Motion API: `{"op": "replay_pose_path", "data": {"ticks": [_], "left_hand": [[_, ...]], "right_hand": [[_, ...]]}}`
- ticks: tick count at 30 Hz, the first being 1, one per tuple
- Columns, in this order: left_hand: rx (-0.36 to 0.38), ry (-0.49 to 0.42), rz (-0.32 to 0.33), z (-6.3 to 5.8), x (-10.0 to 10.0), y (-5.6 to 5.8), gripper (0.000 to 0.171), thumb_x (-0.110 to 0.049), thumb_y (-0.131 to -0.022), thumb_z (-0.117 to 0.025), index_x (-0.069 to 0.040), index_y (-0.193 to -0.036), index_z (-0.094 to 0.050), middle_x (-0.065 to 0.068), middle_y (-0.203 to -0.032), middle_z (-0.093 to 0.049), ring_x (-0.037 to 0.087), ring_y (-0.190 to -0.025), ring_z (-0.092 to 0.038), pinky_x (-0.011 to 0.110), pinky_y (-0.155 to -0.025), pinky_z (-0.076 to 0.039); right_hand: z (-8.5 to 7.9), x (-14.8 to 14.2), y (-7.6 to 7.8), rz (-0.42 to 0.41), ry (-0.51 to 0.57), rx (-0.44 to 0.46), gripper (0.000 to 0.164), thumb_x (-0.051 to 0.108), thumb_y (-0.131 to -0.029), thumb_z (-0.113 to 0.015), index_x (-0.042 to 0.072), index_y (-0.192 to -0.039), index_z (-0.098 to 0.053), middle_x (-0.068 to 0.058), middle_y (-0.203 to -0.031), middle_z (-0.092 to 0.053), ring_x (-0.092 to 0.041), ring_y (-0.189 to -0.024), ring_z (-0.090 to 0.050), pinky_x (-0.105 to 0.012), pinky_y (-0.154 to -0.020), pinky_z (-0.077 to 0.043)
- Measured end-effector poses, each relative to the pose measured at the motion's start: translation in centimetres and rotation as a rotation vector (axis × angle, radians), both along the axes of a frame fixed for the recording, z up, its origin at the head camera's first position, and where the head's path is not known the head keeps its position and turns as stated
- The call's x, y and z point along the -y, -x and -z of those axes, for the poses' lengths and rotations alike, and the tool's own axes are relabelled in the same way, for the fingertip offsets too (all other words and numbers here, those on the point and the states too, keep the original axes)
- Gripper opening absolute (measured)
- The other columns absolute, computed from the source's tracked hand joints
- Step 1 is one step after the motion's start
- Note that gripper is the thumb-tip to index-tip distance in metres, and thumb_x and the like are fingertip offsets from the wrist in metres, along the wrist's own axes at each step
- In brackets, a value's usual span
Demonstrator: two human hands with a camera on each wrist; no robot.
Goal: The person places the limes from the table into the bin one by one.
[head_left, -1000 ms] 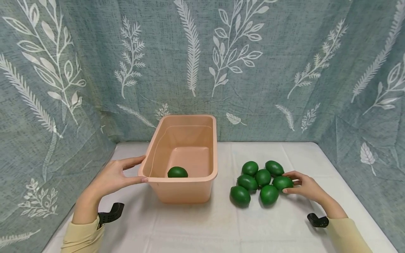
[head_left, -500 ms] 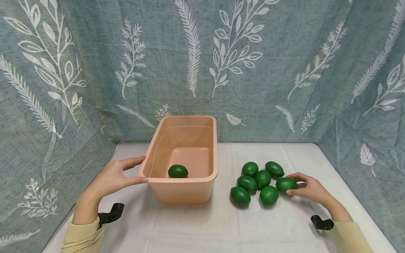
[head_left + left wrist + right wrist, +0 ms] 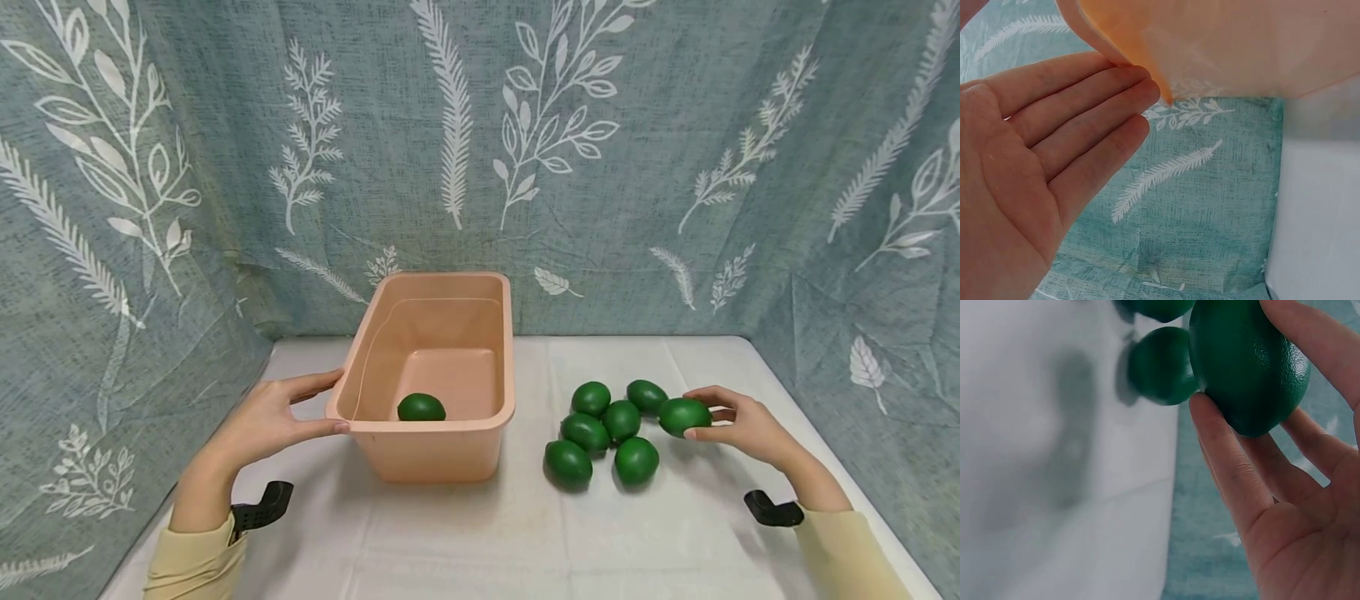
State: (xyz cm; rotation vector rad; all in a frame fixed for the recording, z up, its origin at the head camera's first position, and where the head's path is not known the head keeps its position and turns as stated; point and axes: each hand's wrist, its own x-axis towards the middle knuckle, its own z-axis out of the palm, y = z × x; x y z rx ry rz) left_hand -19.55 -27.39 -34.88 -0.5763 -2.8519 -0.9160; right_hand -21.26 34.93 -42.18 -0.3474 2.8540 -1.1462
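In the head view, my left hand (image 3: pixel 277 417) rests at the near left corner of a peach plastic tub (image 3: pixel 431 454), thumb on the front rim and fingers at the left side. The left wrist view shows those fingers (image 3: pixel 1097 106) straight against the tub wall. One green lime (image 3: pixel 422 407) lies inside the tub. On the right, my right hand (image 3: pixel 738 425) pinches another glossy lime (image 3: pixel 683 417) between thumb and fingers. In the right wrist view that lime (image 3: pixel 1247 369) hangs above the white cloth, with a second lime (image 3: pixel 1163 365) behind it.
Several loose limes (image 3: pixel 586 432) lie clustered on the white-covered table (image 3: pixel 465 542), between the tub and my right hand. A blue-green leaf-patterned curtain (image 3: pixel 405 167) encloses the back and both sides.
My right hand has taken the rightmost lime from the cluster, drawing it right and then lifting it slightly. My left hand and the tub stay in place.
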Motion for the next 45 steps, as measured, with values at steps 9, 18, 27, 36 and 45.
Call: {"op": "replay_pose_path", "data": {"ticks": [9,18,27,36,45], "left_hand": [[0.003,0.006,-0.020,0.0,0.1,-0.1,0.072,-0.050,-0.077,-0.074,-0.017,-0.138,-0.052,0.004,-0.135,-0.056,0.036,-0.123,-0.053,0.056,-0.093,-0.046],[0.002,0.008,-0.024,-0.1,0.1,-0.2,0.072,-0.051,-0.077,-0.073,-0.019,-0.138,-0.052,0.003,-0.135,-0.056,0.035,-0.124,-0.052,0.057,-0.093,-0.046],[0.010,0.004,-0.024,-0.2,0.0,-0.1,0.073,-0.052,-0.076,-0.074,-0.017,-0.137,-0.053,0.004,-0.136,-0.056,0.036,-0.122,-0.054,0.056,-0.093,-0.047],[-0.003,0.000,-0.017,-0.1,0.0,-0.1,0.073,-0.050,-0.076,-0.075,-0.016,-0.137,-0.053,0.004,-0.134,-0.057,0.035,-0.122,-0.054,0.055,-0.094,-0.047],[-0.001,-0.007,-0.017,0.0,0.0,-0.2,0.073,-0.050,-0.076,-0.075,-0.016,-0.137,-0.053,0.005,-0.134,-0.057,0.035,-0.122,-0.054,0.054,-0.093,-0.047]], "right_hand": [[-2.0,1.0,1.2,-0.037,-0.013,-0.049,0.059,0.038,-0.080,-0.076,0.014,-0.129,-0.055,-0.014,-0.124,-0.058,-0.031,-0.106,-0.061,-0.030,-0.075,-0.054],[-4.5,2.8,2.9,-0.095,-0.026,-0.092,0.057,0.039,-0.078,-0.077,0.017,-0.127,-0.056,-0.010,-0.121,-0.060,-0.029,-0.104,-0.062,-0.031,-0.077,-0.054],[-7.3,5.1,4.3,-0.118,-0.033,-0.060,0.064,0.043,-0.077,-0.077,0.018,-0.131,-0.053,-0.009,-0.128,-0.057,-0.032,-0.112,-0.059,-0.040,-0.083,-0.053],[-9.4,7.9,6.1,-0.176,-0.004,-0.041,0.064,0.041,-0.077,-0.078,0.018,-0.131,-0.053,-0.012,-0.129,-0.054,-0.032,-0.116,-0.057,-0.039,-0.088,-0.055],[-11.1,11.0,7.6,-0.249,-0.045,-0.076,0.063,0.044,-0.076,-0.078,0.021,-0.130,-0.055,-0.011,-0.129,-0.055,-0.032,-0.114,-0.058,-0.041,-0.087,-0.054]]}}
